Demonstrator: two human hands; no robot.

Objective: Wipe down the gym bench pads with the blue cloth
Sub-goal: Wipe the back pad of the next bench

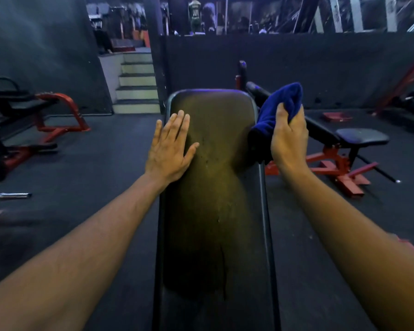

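A long dark bench pad (213, 187) runs away from me down the middle of the head view, worn to a brownish tone along its centre. My left hand (171, 149) lies flat with straight fingers on the pad's left edge near the far end. My right hand (288, 137) grips a bunched blue cloth (276, 111) just above the pad's right edge; the cloth's lower end hangs against the pad's side.
A second black bench with a red frame (344, 149) stands close on the right. Red-framed machines (53, 115) stand at the left, with a chrome bar end (14, 195) near the left edge. Steps (136, 84) rise behind. Dark rubber floor (93, 168) lies on both sides.
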